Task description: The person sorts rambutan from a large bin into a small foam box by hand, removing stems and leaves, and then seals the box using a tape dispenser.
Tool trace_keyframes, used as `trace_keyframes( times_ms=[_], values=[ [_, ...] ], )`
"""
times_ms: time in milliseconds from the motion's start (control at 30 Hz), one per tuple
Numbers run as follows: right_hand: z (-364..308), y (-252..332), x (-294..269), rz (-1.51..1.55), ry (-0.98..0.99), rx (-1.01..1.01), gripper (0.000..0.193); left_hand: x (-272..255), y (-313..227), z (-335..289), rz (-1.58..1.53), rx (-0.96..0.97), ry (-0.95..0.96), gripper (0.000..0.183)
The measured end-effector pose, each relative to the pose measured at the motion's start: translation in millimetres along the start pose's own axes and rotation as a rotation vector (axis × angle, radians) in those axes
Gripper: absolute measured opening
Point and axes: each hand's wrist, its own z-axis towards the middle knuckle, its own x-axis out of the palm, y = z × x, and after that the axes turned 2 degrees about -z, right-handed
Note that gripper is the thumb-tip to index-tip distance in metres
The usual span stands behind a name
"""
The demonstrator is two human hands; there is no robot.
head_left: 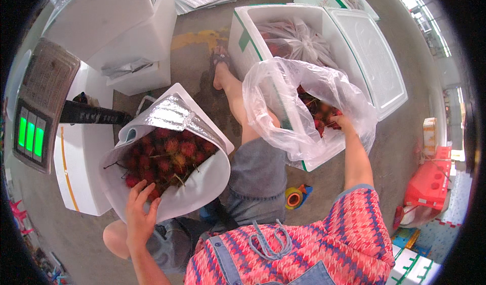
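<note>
A white, silver-lined insulated bag (202, 191) stands open at the left, filled with red, hairy rambutans (172, 156) on stems. At its near rim rests my left hand (142, 209), fingers stretched and thumb apart, fingertips by the nearest fruit. On the right, a clear plastic bag (263, 90) is spread over the edge of a white foam box (248, 31). Inside that bag my right hand (344, 124) has its fingers curled at several red rambutans (320, 126); its fingertips are partly hidden among them.
A scale display (33, 133) with green digits stands at the far left beside white foam boxes (86, 178). A tied bag of rambutans (304, 42) lies in the right box, whose lid (374, 52) hangs outward. A small round toy-like object (294, 198) lies on the floor.
</note>
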Motion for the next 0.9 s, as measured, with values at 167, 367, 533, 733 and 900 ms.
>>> trace_keyframes(
  times_ms=[167, 367, 533, 733, 900],
  values=[
    [-40, 21, -9, 0.294, 0.129, 0.002, 0.026, 0, 5, -5, -0.081, 0.043, 0.006, 0.035],
    [-184, 151, -20, 0.674, 0.116, -0.139, 0.034, -3, 13, -11, -0.067, 0.066, -0.049, 0.036],
    [-319, 257, -29, 0.698, 0.208, -0.479, 0.055, 0, 6, -5, -0.063, 0.164, -0.029, 0.036],
    [-412, 344, 45, 0.802, 0.468, -0.773, 0.063, 13, -23, 0, -0.236, 0.348, -0.014, 0.038],
    [-448, 394, 135, 0.781, 0.753, -0.976, 0.063, 7, -10, -19, -0.192, 0.319, -0.008, 0.037]
  ],
)
